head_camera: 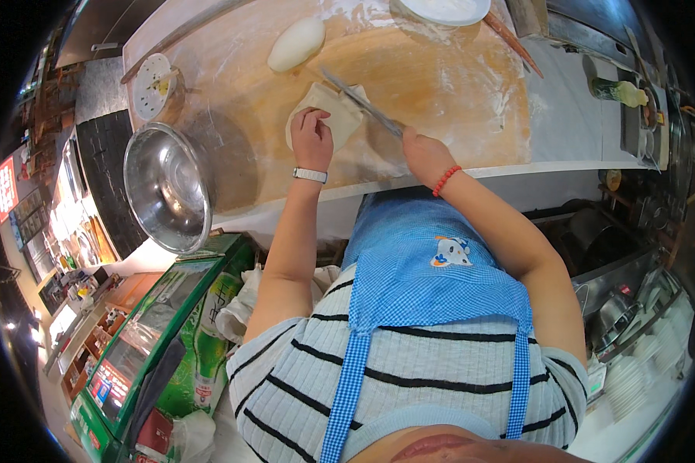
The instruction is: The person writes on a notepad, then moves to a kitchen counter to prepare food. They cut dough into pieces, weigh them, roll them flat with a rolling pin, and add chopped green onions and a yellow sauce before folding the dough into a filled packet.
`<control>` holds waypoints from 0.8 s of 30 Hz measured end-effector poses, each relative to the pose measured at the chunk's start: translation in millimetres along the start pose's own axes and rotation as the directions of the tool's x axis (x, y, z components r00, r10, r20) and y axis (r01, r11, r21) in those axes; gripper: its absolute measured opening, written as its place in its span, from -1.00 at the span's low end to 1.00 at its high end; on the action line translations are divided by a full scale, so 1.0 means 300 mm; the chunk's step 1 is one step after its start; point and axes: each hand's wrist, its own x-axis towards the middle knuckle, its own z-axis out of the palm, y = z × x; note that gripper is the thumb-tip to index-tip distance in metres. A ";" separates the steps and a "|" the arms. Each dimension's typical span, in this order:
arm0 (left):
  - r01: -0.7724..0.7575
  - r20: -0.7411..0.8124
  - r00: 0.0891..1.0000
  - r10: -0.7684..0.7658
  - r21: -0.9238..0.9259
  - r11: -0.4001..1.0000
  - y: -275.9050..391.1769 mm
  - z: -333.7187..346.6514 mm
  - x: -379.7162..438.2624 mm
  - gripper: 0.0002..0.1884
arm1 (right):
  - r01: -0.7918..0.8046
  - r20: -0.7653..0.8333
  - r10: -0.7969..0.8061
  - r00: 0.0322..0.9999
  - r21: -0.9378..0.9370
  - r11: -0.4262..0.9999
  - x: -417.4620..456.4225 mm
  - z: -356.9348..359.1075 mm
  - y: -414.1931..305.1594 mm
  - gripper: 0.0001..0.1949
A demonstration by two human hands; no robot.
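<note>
My right hand grips the handle end of a long-bladed knife. The blade slants up and left across the right part of a flat, folded-looking sheet of dough. At the sheet's left side, my left hand lies over the dough with its fingers curled; whether it pinches the dough is hidden. Beyond the sheet sits a smooth oval lump of dough. Everything here rests on a floured wooden board.
A steel bowl stands at the board's left front edge, near a speckled white plate. A long wooden rod lies along the far left. Back right are a white dish, a tapered rolling pin and a bottle.
</note>
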 end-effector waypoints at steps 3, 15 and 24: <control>-0.032 0.000 0.999 0.032 0.020 0.999 -0.009 0.007 -0.006 -0.79 | 0.009 0.009 -0.008 1.000 -0.047 0.999 0.046 0.034 -0.006 -0.86; -0.391 0.116 0.920 0.373 0.296 0.872 -0.093 0.090 0.070 -0.61 | -0.007 -0.202 0.005 0.979 -0.012 1.000 0.039 0.051 0.044 -0.81; -0.288 0.513 0.850 0.123 0.256 0.923 -0.060 0.207 0.269 -0.53 | -0.085 -0.476 0.003 0.879 -0.150 0.985 -0.183 0.024 0.328 -0.61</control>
